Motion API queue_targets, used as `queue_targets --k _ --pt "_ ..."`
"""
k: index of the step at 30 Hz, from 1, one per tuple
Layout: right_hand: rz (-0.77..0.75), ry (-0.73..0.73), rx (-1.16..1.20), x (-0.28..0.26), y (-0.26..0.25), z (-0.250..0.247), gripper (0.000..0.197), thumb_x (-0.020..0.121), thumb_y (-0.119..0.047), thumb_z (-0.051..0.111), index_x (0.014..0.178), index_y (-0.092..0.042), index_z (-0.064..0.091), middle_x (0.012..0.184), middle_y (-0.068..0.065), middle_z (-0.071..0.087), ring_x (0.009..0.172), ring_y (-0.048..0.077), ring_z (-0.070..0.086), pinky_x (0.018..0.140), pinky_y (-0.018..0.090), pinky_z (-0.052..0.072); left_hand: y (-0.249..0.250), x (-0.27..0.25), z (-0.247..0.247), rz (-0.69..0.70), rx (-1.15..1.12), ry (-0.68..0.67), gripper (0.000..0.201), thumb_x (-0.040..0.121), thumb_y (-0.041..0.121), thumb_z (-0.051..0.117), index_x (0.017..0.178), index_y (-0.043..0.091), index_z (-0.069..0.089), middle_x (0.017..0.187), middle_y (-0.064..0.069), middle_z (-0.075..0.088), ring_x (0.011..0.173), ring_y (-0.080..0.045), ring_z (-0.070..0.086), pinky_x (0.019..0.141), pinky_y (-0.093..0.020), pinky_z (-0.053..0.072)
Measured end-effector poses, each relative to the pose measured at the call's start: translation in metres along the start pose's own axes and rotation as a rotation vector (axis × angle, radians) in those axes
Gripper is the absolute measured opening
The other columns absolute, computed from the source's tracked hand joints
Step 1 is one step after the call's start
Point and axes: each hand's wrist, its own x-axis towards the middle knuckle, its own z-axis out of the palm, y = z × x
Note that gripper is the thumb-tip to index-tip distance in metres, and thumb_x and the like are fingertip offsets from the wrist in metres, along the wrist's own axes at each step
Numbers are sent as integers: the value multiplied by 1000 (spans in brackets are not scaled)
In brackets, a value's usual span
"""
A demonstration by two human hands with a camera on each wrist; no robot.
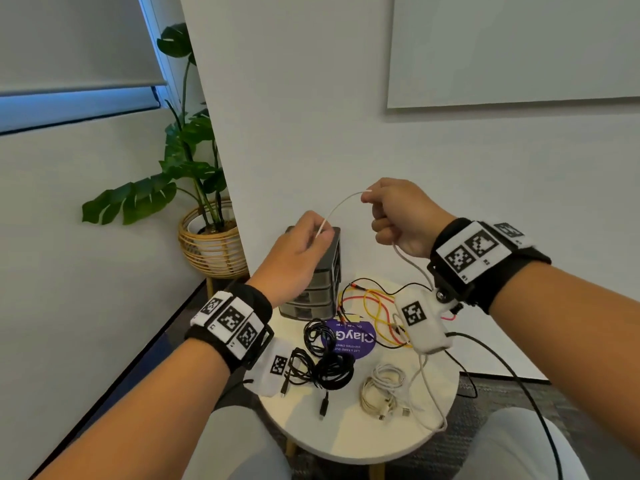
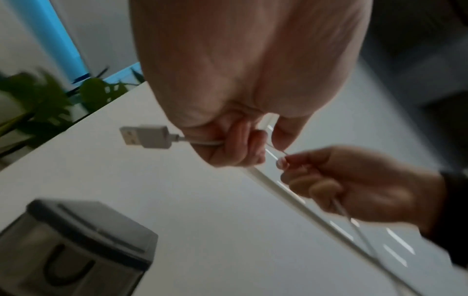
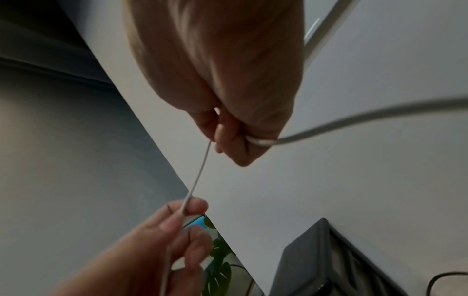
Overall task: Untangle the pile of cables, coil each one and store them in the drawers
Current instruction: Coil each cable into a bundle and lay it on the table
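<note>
A thin white USB cable (image 1: 341, 203) arcs between both raised hands above the drawer unit (image 1: 322, 282). My left hand (image 1: 322, 233) pinches it just behind its USB plug (image 2: 145, 136), which sticks out of the curled fingers. My right hand (image 1: 370, 199) grips the same cable a short span along; from there the rest hangs down to the table (image 1: 346, 441) and trails over its front right edge. In the right wrist view the cable (image 3: 200, 172) runs taut from my right hand (image 3: 222, 136) down to the left hand's fingers (image 3: 177, 220).
On the round white table lie black cable bundles (image 1: 325, 362), a coiled white bundle (image 1: 382, 389) and tangled red, yellow and black wires (image 1: 374, 306) beside a purple sticker (image 1: 358, 344). A potted plant in a basket (image 1: 211, 247) stands at left, against the wall.
</note>
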Motion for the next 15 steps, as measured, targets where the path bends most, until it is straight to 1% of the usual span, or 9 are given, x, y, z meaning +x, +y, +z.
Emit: queue_targets --k 2,5,7,9,11,12,13,14,15 --pt "14 0 -16 5 -3 -1 16 103 -10 44 90 -15 53 66 2 31 47 12 24 38 21 24 1 1 -2 13 -41 -23 30 110 30 38 101 17 64 66 4 43 54 -8 38 54 -27 33" --pt "-9 -89 -262 9 5 -3 12 103 -17 43 100 -13 54 70 3 37 50 13 29 41 23 26 10 1 -14 -129 -581 -172 40 111 28 39 95 9 69 61 3 28 45 -9 21 40 -23 16" --pt "-45 -233 -489 6 16 0 19 106 -27 39 104 -14 52 72 1 38 52 13 30 41 23 27 16 1 -26 -160 -897 -242 39 108 30 39 102 8 70 63 4 22 46 -7 15 38 -21 11" --pt "-117 -409 -765 -5 27 9 26 109 -35 35 106 -16 51 72 -2 42 53 10 35 44 21 32 18 5 -35 -144 -1105 -264 41 106 32 38 122 5 66 63 7 27 46 -5 15 38 -19 12" --pt "-266 -554 -992 -17 34 20 26 110 -36 35 98 -20 52 78 -5 49 64 10 44 59 22 38 18 7 -40 -150 -1184 -210 45 108 30 37 135 1 57 68 5 49 44 -4 34 36 -15 24" --pt "-338 -599 -1038 -22 35 26 27 109 -35 36 91 -21 51 80 -4 52 71 12 47 66 27 40 18 8 -40 -168 -1205 -166 45 109 28 36 137 -2 54 81 0 64 52 -3 53 42 -12 40" --pt "-396 -629 -1053 -26 33 31 28 109 -33 38 87 -20 51 82 -3 53 75 14 48 72 32 42 18 8 -38 -194 -1248 -112 45 110 27 36 137 -5 52 102 -9 72 74 -7 70 60 -12 55" --pt "-441 -648 -1059 -29 30 34 29 108 -31 40 86 -17 52 83 -1 55 77 17 49 77 37 43 15 8 -36 -225 -1310 -54 44 110 24 35 137 -8 49 121 -20 70 100 -19 74 83 -20 60" --pt "-474 -663 -1074 -30 25 36 29 107 -29 42 86 -14 55 82 0 56 77 17 50 80 39 44 10 9 -35 -259 -1358 10 42 110 21 36 137 -10 46 133 -27 62 118 -29 68 98 -29 56"
